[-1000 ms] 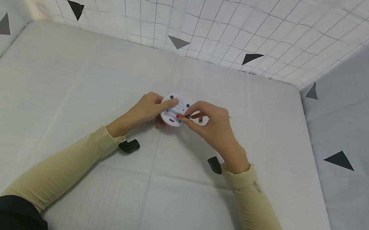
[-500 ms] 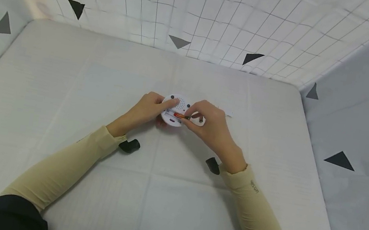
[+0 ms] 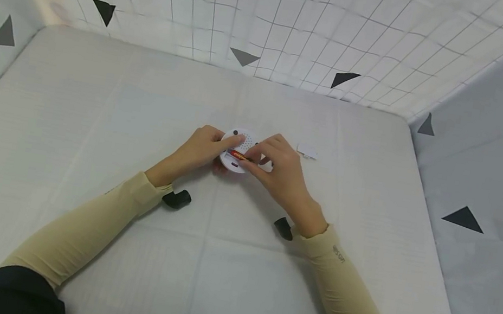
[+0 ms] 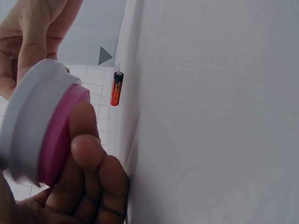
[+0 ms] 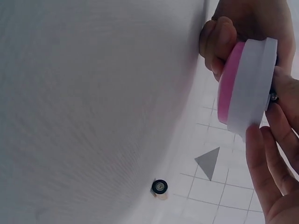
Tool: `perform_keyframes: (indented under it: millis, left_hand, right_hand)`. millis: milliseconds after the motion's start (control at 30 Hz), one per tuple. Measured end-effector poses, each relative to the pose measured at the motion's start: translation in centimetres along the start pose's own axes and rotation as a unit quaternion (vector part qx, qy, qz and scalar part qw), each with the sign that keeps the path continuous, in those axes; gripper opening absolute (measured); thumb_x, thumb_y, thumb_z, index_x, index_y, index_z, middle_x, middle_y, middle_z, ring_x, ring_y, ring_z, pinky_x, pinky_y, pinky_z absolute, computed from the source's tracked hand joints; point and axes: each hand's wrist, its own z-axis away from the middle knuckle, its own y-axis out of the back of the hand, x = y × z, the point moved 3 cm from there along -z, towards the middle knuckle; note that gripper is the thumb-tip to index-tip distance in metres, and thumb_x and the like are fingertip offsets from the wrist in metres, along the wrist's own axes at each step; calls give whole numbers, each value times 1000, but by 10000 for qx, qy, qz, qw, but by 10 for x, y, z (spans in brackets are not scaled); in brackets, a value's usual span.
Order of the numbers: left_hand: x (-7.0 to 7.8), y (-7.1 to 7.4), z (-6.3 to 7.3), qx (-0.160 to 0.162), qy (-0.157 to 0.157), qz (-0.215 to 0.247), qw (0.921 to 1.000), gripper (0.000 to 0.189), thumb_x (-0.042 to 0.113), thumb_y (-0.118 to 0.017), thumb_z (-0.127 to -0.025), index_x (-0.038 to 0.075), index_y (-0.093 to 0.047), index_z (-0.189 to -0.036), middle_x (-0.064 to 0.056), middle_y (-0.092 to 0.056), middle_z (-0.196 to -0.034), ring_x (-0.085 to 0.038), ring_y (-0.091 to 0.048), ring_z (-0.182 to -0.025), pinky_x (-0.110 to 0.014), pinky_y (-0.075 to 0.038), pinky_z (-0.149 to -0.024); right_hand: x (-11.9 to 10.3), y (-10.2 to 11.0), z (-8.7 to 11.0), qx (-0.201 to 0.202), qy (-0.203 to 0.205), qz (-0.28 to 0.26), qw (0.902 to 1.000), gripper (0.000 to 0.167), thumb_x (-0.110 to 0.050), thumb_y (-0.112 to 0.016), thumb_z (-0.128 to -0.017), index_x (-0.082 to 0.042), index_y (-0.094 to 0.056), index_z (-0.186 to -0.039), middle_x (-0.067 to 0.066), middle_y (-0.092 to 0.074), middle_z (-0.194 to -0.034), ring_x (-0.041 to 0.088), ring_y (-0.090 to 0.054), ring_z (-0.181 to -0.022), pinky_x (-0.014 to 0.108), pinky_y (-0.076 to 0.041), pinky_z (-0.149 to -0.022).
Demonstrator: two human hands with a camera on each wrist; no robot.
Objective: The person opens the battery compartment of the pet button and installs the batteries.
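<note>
My left hand (image 3: 203, 148) grips a round white device (image 3: 247, 141), its thumb across a face with speaker holes and a slot-like battery compartment. In the left wrist view, the pink side (image 4: 58, 135) of the device lies against the curled fingertips. My right hand (image 3: 281, 167) pinches a red-and-black battery (image 3: 238, 155) by one end. That battery lies along the compartment, its other end near the left thumb. From the right wrist view, only its metal end (image 5: 274, 97) shows between thumb and finger, at the device's face.
A second red-and-black battery (image 4: 117, 88) rests on the white table beyond the device. To the right of my right hand lies a small white plastic piece (image 3: 307, 151). A gridded white sheet (image 3: 293, 21) rises behind the table, with grey side walls.
My right hand has shifted left with the battery, bringing it from the device's right edge down along the compartment. The small white piece has come into fuller view. My left hand keeps still.
</note>
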Motion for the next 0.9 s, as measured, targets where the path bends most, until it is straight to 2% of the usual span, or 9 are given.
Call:
perform_keyframes:
  millis: [167, 333, 467, 600, 667, 733, 800, 900]
  left_hand:
    - [0, 0, 0, 7, 17, 12, 10000, 58, 60, -59, -102, 7, -75, -87, -11, -73, -67, -26, -68, -59, -33, -48, -65]
    - [0, 1, 0, -16, 2, 53, 10000, 59, 61, -59, -102, 7, -75, -87, -11, -73, -67, -27, -67, -58, -34, -48, -66]
    - [1, 1, 0, -44, -1, 98, 9999, 59, 62, -58, -102, 7, -76, -88, -11, -72, -68, -27, -67, -58, -35, -49, -67]
    - [0, 2, -1, -44, 48, 115, 9999, 59, 63, -58, -101, 8, -76, -89, -11, -72, -68, -26, -66, -59, -35, -49, -69]
    - [-1, 2, -1, -45, 86, 105, 9999, 59, 63, -58, -101, 8, -76, -89, -11, -73, -68, -26, -66, -59, -35, -49, -69]
    - [-1, 2, -1, -44, 122, 105, 9999, 59, 63, -58, -101, 8, -77, -90, -11, -73, -68, -25, -67, -59, -34, -50, -69]
    - [-1, 2, -1, -45, 148, 105, 9998, 59, 62, -58, -102, 7, -77, -91, -10, -72, -68, -25, -66, -59, -34, -49, -68]
    - [0, 1, 0, -44, 169, 125, 9998, 59, 62, -58, -102, 7, -76, -91, -10, -71, -67, -25, -65, -59, -34, -49, -68]
  right_hand:
    - [0, 3, -1, -132, 20, -66, 9999, 19, -14, -91, -83, -9, -79, -97, 4, -68, -89, 20, -61, -91, 30, -59, -73]
    - [3, 8, -2, -72, -180, -253, 9995, 28, -10, -93, -81, -5, -78, -105, 7, -72, -98, 25, -65, -94, 34, -62, -73]
    - [5, 8, -2, 76, -463, -324, 9984, 40, -13, -95, -79, -4, -76, -114, 9, -73, -108, 26, -67, -99, 35, -63, -73]
    - [8, 8, -2, 62, -1056, -540, 9929, 54, -21, -94, -81, -8, -70, -127, 8, -72, -119, 23, -69, -102, 39, -63, -75]
    - [12, 7, -1, -63, -1494, -704, 9862, 57, -26, -92, -84, -12, -67, -134, 7, -72, -122, 21, -71, -101, 43, -62, -79]
    - [16, 6, 1, -292, -1986, -905, 9755, 58, -30, -89, -87, -16, -65, -138, 6, -73, -125, 19, -73, -100, 44, -61, -82]
    - [20, 4, 3, -587, -2460, -1184, 9602, 58, -35, -86, -90, -20, -63, -141, 6, -73, -125, 18, -75, -97, 43, -61, -82]
    - [23, 1, 6, -991, -2971, -1786, 9327, 58, -38, -82, -93, -19, -61, -144, 9, -70, -127, 23, -77, -93, 40, -63, -79]
